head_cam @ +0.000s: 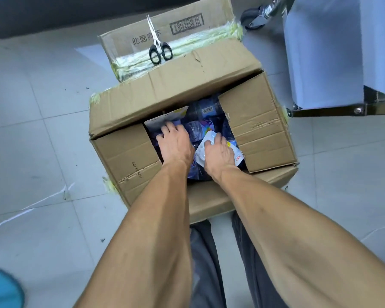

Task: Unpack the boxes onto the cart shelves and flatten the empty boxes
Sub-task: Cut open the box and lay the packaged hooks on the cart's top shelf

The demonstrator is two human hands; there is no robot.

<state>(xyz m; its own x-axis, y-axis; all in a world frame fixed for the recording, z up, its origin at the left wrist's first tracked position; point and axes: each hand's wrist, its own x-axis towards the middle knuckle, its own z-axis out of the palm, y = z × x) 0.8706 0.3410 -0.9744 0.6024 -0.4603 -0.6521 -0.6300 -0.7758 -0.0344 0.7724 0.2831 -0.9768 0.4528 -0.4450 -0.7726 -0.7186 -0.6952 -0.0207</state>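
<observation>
1. A pale tiled floor carries an open cardboard box at the centre of the view, its flaps folded out and its inside packed with blue and white packets.
2. At 12 o'clock from it stands a second, taped box, with a pair of black-handled scissors lying on top. The cart stands at 2 o'clock, one caster showing beside the taped box.
3. The left hand reaches into the open box with its fingers spread and laid on the packets at the box's 10 o'clock side, near a white card; whether they curl round anything I cannot tell.
4. The right hand lies on a white pouch, fingers bent over its top edge, seemingly gripping it.
5. The step in hand appears to be lifting goods out. To do it well, each hand should close fully on one packet before lifting, so that nothing slides back.
6. Lift straight up between the side flaps, which lean inward and could catch a pouch.
7. Carry toward 2 o'clock, keeping clear of the scissors.
</observation>
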